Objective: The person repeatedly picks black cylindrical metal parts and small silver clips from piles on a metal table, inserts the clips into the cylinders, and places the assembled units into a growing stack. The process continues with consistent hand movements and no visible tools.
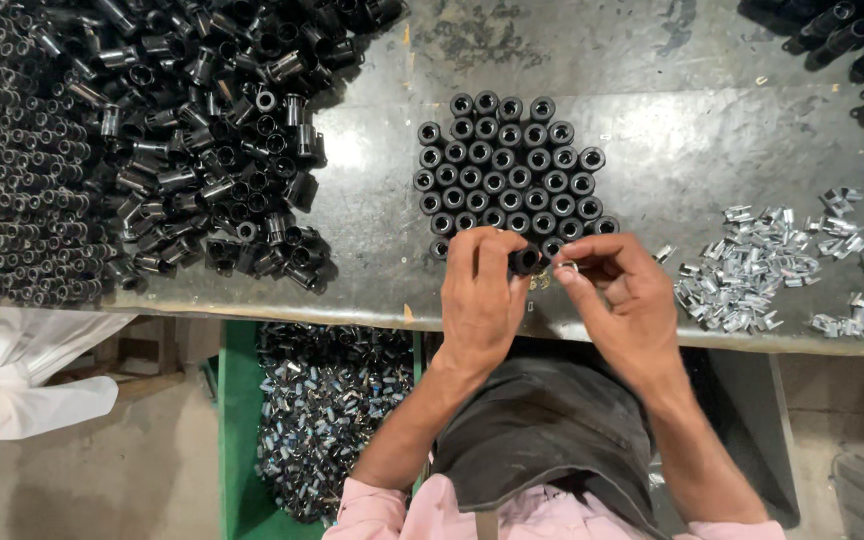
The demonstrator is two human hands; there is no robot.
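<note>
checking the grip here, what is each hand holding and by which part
Left hand pinches a black tube round its side; right hand holds a small metal ring at its fingertips.

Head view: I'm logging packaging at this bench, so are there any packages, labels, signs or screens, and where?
No labels, signs or screens show.
White plastic bag: lower left, below the table edge, crumpled, plain.
Green bin: under the table, left of the person, open-topped, holding small shiny metal parts.
Everything on the table lies loose, unpackaged.
</note>
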